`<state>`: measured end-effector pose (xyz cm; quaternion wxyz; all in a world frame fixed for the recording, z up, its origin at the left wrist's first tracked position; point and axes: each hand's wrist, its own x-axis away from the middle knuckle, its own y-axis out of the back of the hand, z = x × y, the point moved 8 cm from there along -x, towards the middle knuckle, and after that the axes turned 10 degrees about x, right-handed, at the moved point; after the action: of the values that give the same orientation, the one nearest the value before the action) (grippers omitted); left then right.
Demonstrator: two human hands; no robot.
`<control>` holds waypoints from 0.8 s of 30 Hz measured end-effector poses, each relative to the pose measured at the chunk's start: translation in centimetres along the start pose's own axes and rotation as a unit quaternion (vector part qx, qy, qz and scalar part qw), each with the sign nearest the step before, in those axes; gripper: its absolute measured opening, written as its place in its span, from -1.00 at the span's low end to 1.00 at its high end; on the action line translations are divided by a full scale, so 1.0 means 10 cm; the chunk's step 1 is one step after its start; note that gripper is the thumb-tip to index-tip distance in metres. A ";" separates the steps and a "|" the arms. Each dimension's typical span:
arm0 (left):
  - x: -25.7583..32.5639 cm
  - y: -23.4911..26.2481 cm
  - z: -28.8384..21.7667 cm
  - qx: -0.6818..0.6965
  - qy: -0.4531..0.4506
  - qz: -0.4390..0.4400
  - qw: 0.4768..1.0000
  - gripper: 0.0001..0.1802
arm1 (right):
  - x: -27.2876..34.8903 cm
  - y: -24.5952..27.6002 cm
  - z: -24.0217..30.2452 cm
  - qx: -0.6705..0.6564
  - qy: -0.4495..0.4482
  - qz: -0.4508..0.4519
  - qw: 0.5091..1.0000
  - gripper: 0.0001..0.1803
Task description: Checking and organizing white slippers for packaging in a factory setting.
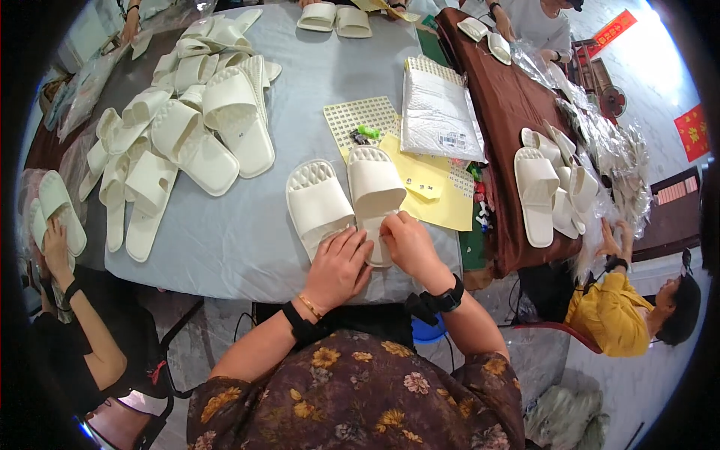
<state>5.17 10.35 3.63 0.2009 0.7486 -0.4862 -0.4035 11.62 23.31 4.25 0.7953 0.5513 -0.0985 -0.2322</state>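
Note:
Two cream quilted slide slippers lie side by side in front of me on the grey-blue tablecloth, toes pointing away: a left slipper [321,207] and a right slipper [375,180]. My left hand [337,268] rests over the heel of the left one, its fingers bent a little and reaching toward the right one's inner edge. Above the right slipper's insole, my right hand [410,244] has thumb and forefinger pinched together. Whatever is between them is too small to make out. Yellow sticker sheets [450,196] lie just beyond that hand, with a small cut piece [424,188] on top.
A large heap of cream slippers [187,127] covers the table's left side. A silver padded mailer [441,112] lies on the stickers, near a green marker-like item [368,131]. More slippers [536,196] sit on a brown-covered table. Co-workers' hands [56,244] are at left, right and far side.

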 end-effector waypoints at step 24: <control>-0.01 0.00 0.02 0.001 -0.001 -0.006 1.000 -0.51 | -0.15 0.07 0.12 0.121 0.075 -0.013 0.990 -0.91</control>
<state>4.96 10.51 3.51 0.1968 0.7514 -0.4825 -0.4049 10.05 23.23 5.50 0.7245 0.6609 -0.0585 -0.1870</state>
